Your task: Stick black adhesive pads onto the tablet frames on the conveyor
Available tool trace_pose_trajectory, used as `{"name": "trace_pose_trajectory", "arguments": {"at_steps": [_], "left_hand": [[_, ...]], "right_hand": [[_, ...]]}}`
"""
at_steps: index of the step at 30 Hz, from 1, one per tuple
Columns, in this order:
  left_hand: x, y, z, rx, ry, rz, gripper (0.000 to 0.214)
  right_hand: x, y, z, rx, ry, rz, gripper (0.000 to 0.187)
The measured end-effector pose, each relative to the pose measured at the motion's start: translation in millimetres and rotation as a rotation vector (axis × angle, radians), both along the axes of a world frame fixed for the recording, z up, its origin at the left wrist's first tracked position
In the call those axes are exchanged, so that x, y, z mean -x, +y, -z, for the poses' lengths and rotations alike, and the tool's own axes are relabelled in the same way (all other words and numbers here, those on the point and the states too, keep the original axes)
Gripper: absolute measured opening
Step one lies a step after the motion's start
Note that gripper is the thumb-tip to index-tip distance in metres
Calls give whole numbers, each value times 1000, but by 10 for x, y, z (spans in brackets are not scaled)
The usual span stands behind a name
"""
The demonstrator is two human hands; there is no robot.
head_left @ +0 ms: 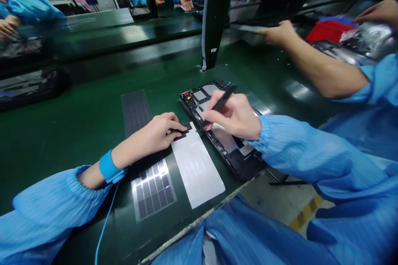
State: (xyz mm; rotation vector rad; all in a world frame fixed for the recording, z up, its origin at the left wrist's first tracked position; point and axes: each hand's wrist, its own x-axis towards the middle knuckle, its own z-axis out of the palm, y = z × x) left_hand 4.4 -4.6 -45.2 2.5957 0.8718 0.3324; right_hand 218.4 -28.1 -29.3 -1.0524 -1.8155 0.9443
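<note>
My right hand (233,116) is shut on slim black tweezers (221,102), and their tip reaches down near the left edge of an opened tablet-like device (217,132). The device lies on its face, showing metal plates and a small red part. My left hand (155,133) pinches a small black adhesive piece (183,131) just above a white backing sheet (195,165). Beneath my left wrist lies a dark sheet of gridded pads (152,190). Another dark gridded strip (135,112) runs away from my left hand.
A green bench mat (93,132) carries everything, with its metal-trimmed front edge (199,217) near me. A co-worker's bare forearm (323,66) crosses from the right. A black post (216,12) rises behind the device. A blue wrist strap (108,167) circles my left wrist, trailing a cord.
</note>
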Motion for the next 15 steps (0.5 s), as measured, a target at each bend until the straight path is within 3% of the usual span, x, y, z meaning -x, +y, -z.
{"name": "trace_pose_trajectory", "arguments": {"at_steps": [3, 5, 9, 15], "left_hand": [[-76, -93, 15, -116, -69, -31, 18], [-153, -162, 54, -158, -191, -86, 14], [-248, -237, 163, -121, -391, -101, 18], [-226, -241, 190, -42, -402, -10, 30]], "right_hand": [[-110, -62, 58, -54, 93, 212, 27], [-135, -83, 118, -85, 101, 253, 30], [-116, -100, 189, -139, 63, 174, 28], [-116, -100, 213, -95, 59, 127, 26]]}}
